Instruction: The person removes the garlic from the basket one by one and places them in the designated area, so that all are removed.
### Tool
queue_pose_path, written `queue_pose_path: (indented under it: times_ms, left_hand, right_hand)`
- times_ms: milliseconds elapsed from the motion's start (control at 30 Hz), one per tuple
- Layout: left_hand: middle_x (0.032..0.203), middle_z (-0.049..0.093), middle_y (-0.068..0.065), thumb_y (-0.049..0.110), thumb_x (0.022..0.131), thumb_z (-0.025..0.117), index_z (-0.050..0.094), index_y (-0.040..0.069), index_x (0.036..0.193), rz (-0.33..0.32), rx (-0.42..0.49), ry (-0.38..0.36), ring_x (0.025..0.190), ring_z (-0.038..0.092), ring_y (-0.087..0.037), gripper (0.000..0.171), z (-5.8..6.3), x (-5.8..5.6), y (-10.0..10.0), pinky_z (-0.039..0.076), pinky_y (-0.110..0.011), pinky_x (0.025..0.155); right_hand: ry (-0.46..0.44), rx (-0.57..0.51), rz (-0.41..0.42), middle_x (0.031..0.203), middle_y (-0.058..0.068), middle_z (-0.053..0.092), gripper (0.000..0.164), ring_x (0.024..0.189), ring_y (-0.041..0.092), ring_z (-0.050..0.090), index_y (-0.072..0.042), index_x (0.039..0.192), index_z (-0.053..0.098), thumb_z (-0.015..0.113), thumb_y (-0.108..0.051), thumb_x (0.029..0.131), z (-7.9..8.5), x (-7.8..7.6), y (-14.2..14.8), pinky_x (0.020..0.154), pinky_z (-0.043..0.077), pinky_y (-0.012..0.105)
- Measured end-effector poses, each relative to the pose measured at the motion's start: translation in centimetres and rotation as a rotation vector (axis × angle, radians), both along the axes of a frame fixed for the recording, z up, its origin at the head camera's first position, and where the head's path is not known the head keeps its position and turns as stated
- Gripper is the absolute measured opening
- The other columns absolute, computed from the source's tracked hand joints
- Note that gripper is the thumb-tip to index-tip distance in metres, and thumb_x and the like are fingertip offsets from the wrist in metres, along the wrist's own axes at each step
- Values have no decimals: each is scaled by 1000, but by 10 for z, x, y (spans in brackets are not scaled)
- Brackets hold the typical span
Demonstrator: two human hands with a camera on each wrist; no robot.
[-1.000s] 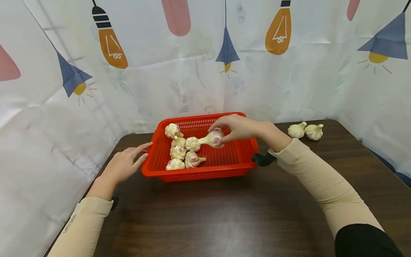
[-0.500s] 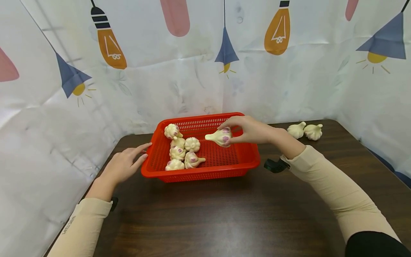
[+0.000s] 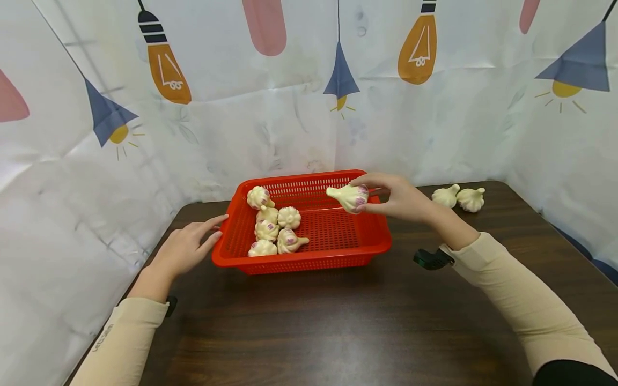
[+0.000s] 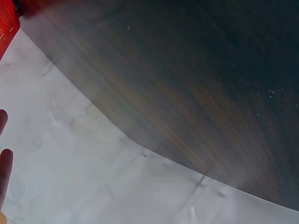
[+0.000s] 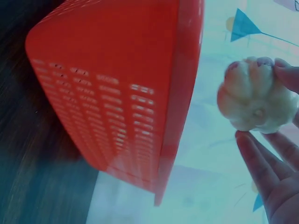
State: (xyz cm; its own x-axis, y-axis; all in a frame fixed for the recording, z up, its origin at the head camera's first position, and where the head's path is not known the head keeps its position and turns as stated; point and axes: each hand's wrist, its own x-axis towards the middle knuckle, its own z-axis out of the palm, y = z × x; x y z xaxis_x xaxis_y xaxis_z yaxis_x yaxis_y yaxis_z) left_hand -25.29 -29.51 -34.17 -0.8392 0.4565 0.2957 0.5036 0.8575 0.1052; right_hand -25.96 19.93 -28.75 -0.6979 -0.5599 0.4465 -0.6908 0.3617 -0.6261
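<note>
Brown table, two garlic bulbs at three o'clock, printed cloth at twelve, red basket holding six bulbs, left hand relaxed at nine, right hand pinching another bulb.

The basket stands on the table, toward its far side; the sheet hangs behind the table; six bulbs lie in the left half of the basket, four in a front-to-back row, two just right of that row; the held bulb is in the right hand, over the basket's right half; the left hand is at the left rim; two loose bulbs lie side by side on the table, right of the basket, near the far edge.
</note>
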Motion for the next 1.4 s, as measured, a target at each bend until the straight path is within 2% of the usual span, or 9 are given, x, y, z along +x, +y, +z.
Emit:
queue_pose_path:
  times_ms: [133,300,400,733,1033,1267,1400]
  left_hand:
    - [127,66,-26,35,107,54,51,15,151,4,1,-2,109,63,-45,49,-2,1,-1,50,-64,90]
    - [129,65,-26,35,106,55,51,15,151,8,3,0,110,63,-45,49,-2,1,-1,50,-65,91]
    - [129,65,-26,35,106,55,51,16,151,8,7,-6,111,63,-45,49,-2,1,-1,50,-65,91]
    - [130,64,-26,36,107,54,50,16,152,18,6,-19,111,62,-47,49,-1,0,-1,50,-65,91]
    - [130,64,-26,35,107,53,49,15,152,16,8,-21,110,62,-46,50,0,0,0,50,-65,91]
    - [130,64,-27,36,107,53,49,15,152,20,7,-28,110,63,-46,50,1,0,0,50,-65,92]
    - [130,64,-26,37,107,53,49,15,152,25,6,-36,110,63,-46,50,0,0,0,50,-65,92]
  right_hand:
    - [29,-59,-6,130,13,64,51,114,26,62,0,134,64,78,8,85,-5,0,7,95,55,49]
    - [80,-115,-53,134,16,62,53,114,17,62,1,133,65,79,11,83,-11,2,17,95,54,27]
    - [97,-135,-94,132,17,63,53,110,11,62,2,132,66,80,12,82,-14,4,24,93,52,21]
    - [120,-132,-204,129,14,63,56,110,3,60,-1,133,65,82,9,81,-20,7,51,95,52,21]
    - [205,-252,-218,124,15,65,61,105,5,61,7,127,66,79,26,70,-34,6,72,90,51,15]
    - [206,-297,-263,124,2,61,59,104,6,59,12,127,62,76,28,72,-41,6,86,89,51,13]
    - [211,-289,-294,125,-3,57,56,105,4,57,14,126,61,74,28,74,-39,12,89,88,50,11]
